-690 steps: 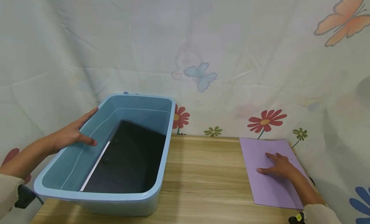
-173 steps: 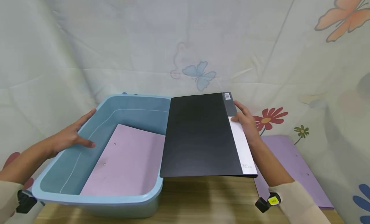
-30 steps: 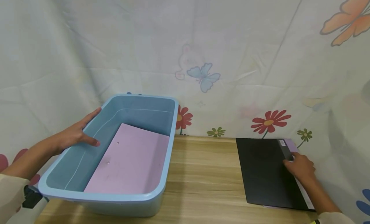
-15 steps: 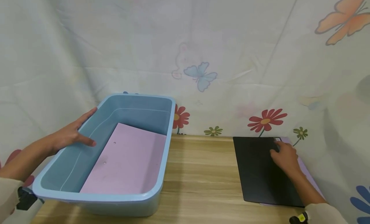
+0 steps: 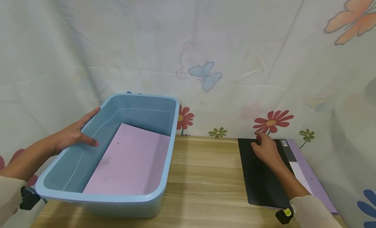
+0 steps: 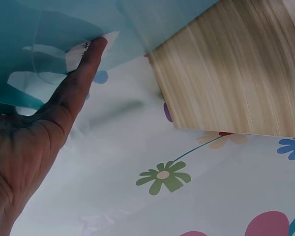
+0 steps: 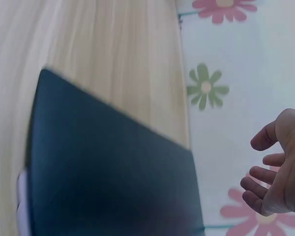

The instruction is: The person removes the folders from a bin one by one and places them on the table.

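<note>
My left hand (image 5: 69, 136) holds the left rim of a light blue plastic tub (image 5: 171, 156), thumb inside and fingers along the outer wall. In the left wrist view one straight finger lies against that wall. Inside the tub lies a pale purple folder (image 5: 129, 166) with small rivets along its left side. On the right, a black folder (image 5: 258, 185) with a grey and white spine lies on another purple folder (image 5: 318, 185), which shows along its right side. My right hand (image 5: 265, 151) is over the black folder's back part, holding nothing, fingers loosely bent in the right wrist view.
The tub and folders are on a wood-grain table (image 5: 202, 175). A white cloth (image 5: 235, 51) printed with flowers and butterflies hangs behind the table's back edge. The tub's walls stand high around the purple folder inside.
The tub's black folder gave way to a purple one. Another black folder, held in my right hand, came down on the right-hand purple folder. My right hand then slid left off its spine.
</note>
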Action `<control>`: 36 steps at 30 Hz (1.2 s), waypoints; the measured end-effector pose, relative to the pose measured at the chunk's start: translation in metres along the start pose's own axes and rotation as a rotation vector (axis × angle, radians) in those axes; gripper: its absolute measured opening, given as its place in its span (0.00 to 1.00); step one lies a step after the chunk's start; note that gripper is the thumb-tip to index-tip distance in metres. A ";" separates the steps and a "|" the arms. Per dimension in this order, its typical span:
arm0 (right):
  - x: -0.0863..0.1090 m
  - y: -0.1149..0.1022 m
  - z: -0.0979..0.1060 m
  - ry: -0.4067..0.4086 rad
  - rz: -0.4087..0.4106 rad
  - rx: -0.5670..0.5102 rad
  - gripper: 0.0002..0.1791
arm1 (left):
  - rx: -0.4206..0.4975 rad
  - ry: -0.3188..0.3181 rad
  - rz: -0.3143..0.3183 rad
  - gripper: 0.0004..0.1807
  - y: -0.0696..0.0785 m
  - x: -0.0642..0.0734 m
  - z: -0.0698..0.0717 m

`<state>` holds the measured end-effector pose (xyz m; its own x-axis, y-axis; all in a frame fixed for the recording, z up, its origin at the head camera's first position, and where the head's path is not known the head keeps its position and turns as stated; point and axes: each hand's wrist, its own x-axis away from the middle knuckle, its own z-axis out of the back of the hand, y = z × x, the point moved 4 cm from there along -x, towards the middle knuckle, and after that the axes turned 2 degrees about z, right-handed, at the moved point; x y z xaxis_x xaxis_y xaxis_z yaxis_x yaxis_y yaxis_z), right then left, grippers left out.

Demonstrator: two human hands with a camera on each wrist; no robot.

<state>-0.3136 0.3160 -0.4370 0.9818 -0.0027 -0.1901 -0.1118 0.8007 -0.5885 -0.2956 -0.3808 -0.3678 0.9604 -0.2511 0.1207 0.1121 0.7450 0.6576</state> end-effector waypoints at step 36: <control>-0.048 -0.137 -0.016 -0.056 0.004 -0.316 0.41 | 0.010 0.014 0.012 0.79 0.000 0.003 0.001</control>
<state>-0.3478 0.1967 -0.3603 0.9873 0.0398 -0.1541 -0.1488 0.5753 -0.8043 -0.2928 -0.3819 -0.3663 0.9653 -0.2329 0.1183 0.0976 0.7415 0.6638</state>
